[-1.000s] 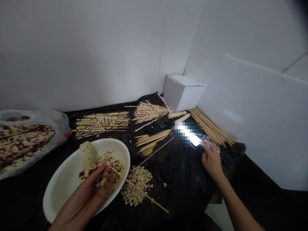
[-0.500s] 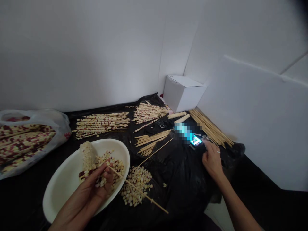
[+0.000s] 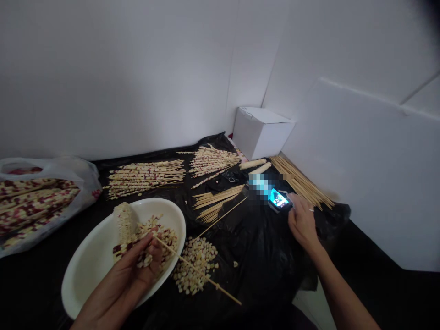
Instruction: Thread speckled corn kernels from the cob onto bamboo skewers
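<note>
My left hand (image 3: 137, 266) hovers over the white oval bowl (image 3: 89, 261) and pinches a thin bamboo skewer (image 3: 199, 274) that slants down to the right, over a small heap of loose corn kernels (image 3: 195, 266). A partly stripped corn cob (image 3: 125, 223) and more kernels lie in the bowl. My right hand (image 3: 302, 222) reaches out to a lit phone (image 3: 279, 200) lying on the black plastic sheet, with its fingertips touching the phone's right edge. The fingers are curled loosely and hold nothing that I can see.
Rows of corn-threaded skewers (image 3: 144, 176) and bundles of bare skewers (image 3: 302, 183) lie on the black sheet (image 3: 261, 256). A clear bag of red-and-white corn cobs (image 3: 34, 201) sits at the left. A white box (image 3: 261, 130) stands in the corner between white walls.
The phone screen went from bright white to a coloured picture. My right hand edged slightly closer to the phone. The left hand and skewer stayed put.
</note>
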